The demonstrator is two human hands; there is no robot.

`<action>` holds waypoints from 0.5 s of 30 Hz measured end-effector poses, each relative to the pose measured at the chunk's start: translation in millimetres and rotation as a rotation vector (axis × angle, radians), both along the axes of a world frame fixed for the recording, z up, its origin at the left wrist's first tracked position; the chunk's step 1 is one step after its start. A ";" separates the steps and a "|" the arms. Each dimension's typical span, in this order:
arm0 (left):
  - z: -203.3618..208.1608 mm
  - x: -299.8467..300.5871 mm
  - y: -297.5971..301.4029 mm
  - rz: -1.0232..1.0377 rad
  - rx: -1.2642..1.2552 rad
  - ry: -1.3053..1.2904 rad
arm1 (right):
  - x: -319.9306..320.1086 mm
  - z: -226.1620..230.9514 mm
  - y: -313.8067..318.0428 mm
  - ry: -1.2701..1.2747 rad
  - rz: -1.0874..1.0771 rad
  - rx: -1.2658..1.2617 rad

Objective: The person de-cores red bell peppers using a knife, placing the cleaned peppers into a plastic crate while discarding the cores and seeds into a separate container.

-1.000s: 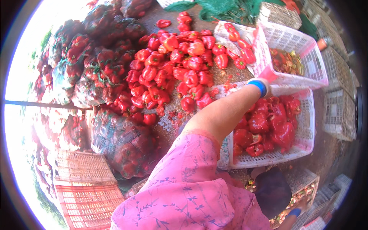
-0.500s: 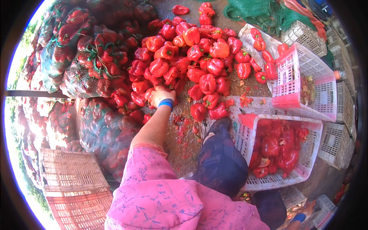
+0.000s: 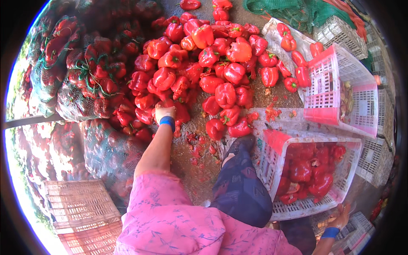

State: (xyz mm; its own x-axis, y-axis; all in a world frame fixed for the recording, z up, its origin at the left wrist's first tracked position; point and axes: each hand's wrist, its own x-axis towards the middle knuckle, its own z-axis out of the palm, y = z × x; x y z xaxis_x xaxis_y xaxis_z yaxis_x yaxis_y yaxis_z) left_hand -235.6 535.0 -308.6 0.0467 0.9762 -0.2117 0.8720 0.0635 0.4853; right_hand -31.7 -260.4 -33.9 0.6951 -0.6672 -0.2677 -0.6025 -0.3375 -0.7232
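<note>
A large heap of glossy red bell peppers point(image 3: 225, 94) lies on the wet floor ahead of me. At its near left edge my left hand point(image 3: 165, 112), a blue band at the wrist, has its fingers curled on a red bell pepper point(image 3: 166, 102); the fingertips are partly hidden. My right hand point(image 3: 340, 217), also with a blue band, is at the lower right, just beyond the near corner of a white and pink plastic crate point(image 3: 272, 170). Its fingers look stretched out, with nothing seen in them. Red peppers point(image 3: 304, 171) lie inside that crate.
Green mesh sacks point(image 3: 112, 146) full of peppers are piled at the left, above tan crates point(image 3: 80, 199). Another pink and white crate point(image 3: 318, 85), holding some scraps, stands at the right. Green netting point(image 3: 293, 12) lies at the back. Pepper bits point(image 3: 197, 148) litter the floor.
My left hand has shifted slightly left and its fingers have curled in. My right hand has risen from the lower edge toward the filled crate. The view has shifted slightly.
</note>
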 end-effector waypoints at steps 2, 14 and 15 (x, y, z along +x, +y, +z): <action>28.6 8.2 -22.8 0.055 -0.253 -0.406 | -5.3 -0.6 29.4 -0.029 0.103 0.051; 350.7 152.4 -315.8 -0.964 -0.297 -1.123 | -9.9 117.3 253.7 -0.043 0.761 0.979; 368.4 158.3 -339.2 -1.062 -0.257 -1.155 | -8.6 133.6 248.7 -0.041 0.779 0.930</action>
State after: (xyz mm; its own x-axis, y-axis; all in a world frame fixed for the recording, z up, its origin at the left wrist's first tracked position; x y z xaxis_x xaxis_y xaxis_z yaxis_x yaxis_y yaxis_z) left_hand -77.2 195.8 59.9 0.8997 0.3418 0.2716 -0.2425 -0.1262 0.9619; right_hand -40.3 -11.7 99.7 0.8436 0.3686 -0.3905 -0.4404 0.0588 -0.8959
